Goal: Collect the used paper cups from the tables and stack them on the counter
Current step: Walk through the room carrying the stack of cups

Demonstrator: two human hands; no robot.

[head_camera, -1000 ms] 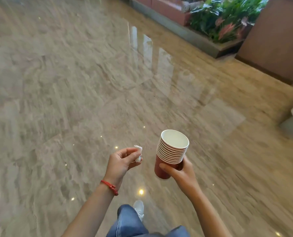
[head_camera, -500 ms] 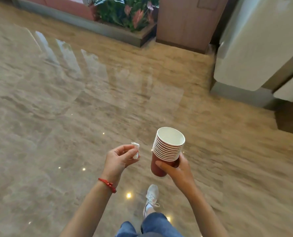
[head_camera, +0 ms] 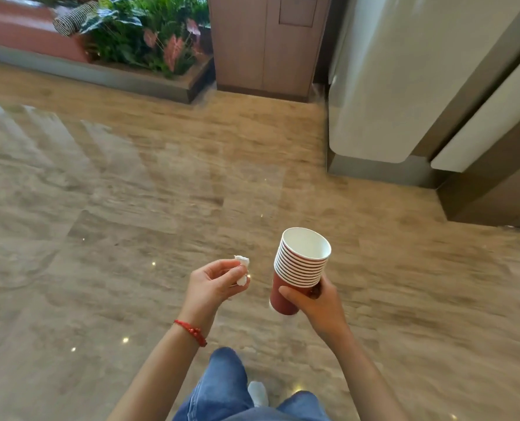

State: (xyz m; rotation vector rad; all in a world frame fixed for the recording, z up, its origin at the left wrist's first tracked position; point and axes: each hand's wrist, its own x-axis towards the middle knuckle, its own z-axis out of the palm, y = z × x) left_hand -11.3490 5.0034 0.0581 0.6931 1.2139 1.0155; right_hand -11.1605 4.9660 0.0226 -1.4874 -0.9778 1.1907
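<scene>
I watched the right hand (head_camera: pixel 319 302) grip a nested stack of red paper cups (head_camera: pixel 298 268), tilted, above the polished floor (head_camera: pixel 131 192). The left hand (head_camera: pixel 213 284) pinched a small white wad (head_camera: pixel 242 270), possibly tissue. Beside the cups stood a pale cabinet (head_camera: pixel 404 86); a planter (head_camera: pixel 149 34) sat farther off.

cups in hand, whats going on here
A person is walking across a glossy floor carrying things in both hands. The right hand grips a nested stack of red paper cups, held upright with the white inside of the top cup showing. The left hand pinches a small crumpled white tissue. A planter and a wooden cabinet lie ahead. No table shows in this view, and the stack has not been set down anywhere yet.
</scene>
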